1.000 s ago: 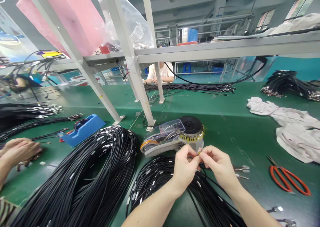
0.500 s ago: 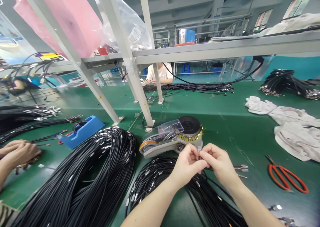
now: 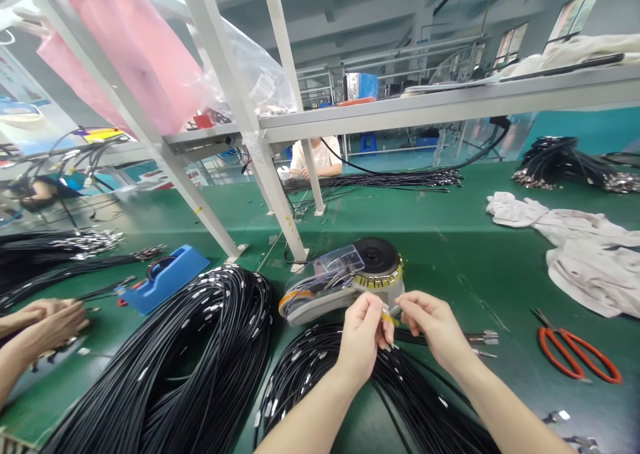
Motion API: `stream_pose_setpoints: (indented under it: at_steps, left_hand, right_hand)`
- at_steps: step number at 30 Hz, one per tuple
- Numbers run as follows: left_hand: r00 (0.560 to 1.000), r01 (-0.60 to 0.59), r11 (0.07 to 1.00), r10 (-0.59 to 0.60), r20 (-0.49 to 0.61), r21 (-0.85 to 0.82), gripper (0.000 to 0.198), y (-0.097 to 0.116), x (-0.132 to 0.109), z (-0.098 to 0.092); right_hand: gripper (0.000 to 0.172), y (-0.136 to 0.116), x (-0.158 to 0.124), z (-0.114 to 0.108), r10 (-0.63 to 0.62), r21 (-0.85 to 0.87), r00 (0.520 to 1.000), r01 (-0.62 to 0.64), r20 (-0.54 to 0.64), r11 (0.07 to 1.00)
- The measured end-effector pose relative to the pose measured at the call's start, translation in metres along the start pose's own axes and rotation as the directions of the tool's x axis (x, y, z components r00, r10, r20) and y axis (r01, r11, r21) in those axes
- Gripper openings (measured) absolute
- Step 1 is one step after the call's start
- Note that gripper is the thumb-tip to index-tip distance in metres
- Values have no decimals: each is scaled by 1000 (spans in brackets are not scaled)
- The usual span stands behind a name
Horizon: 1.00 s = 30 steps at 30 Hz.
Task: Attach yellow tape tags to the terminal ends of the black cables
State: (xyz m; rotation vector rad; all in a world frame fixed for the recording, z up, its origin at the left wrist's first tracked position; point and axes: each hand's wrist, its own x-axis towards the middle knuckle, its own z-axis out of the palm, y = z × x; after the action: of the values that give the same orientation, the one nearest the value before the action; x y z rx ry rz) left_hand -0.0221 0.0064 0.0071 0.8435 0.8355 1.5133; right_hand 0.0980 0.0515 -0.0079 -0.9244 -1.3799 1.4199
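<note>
My left hand (image 3: 361, 337) is closed in a pinch on a small metal cable connector with a bit of yellow tape (image 3: 392, 319) on it. Facing it from the right, my right hand (image 3: 433, 324) pinches at the connector's tip; what lies between those fingertips is too small to make out. Just behind both hands stands an automatic tape dispenser (image 3: 320, 304) with a black wheel and short yellow tape strips around its rim. Below my hands runs a bundle of black cables (image 3: 305, 357) with white labels.
A larger coil of black cables (image 3: 200, 347) lies left, beside a blue tape holder (image 3: 167, 277). Red-handled scissors (image 3: 575, 354) and white gloves (image 3: 575, 267) lie right. A co-worker's hands (image 3: 43, 327) are at far left. Shelf posts (image 3: 280, 201) rise behind the dispenser.
My hands have drawn slightly apart, and yellow tape now shows at the connector between them. My left hand has turned a little. The view has shifted slightly.
</note>
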Motion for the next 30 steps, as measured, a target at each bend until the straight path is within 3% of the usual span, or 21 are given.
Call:
stream_pose_setpoints:
  at_steps: [4, 8, 13, 18, 23, 30]
  left_hand:
    - [997, -26, 998, 31, 72, -64, 24, 0, -2, 3]
    - [999, -51, 998, 51, 2, 35, 18, -2, -1, 2]
    - [999, -36, 997, 36, -2, 71, 13, 0, -1, 1]
    - [998, -37, 994, 41, -37, 106, 15, 1, -1, 2]
    - [999, -10, 998, 13, -44, 68, 14, -1, -2, 3]
    - [999, 29, 1000, -29, -40, 9, 13, -3, -4, 8]
  right_hand:
    - [20, -1, 2, -5, -21, 14, 1000, 21, 12, 1000]
    - [19, -7, 0, -8, -64, 58, 998, 63, 15, 996]
    - [19, -14, -6, -3, -60, 89, 994, 52, 92, 995]
    - [16, -18, -8, 0, -68, 5, 997, 68, 46, 998]
    - [20, -20, -8, 2, -63, -51, 997, 66, 54, 997]
    - [22, -19, -10, 7, -63, 4, 996, 63, 65, 998]
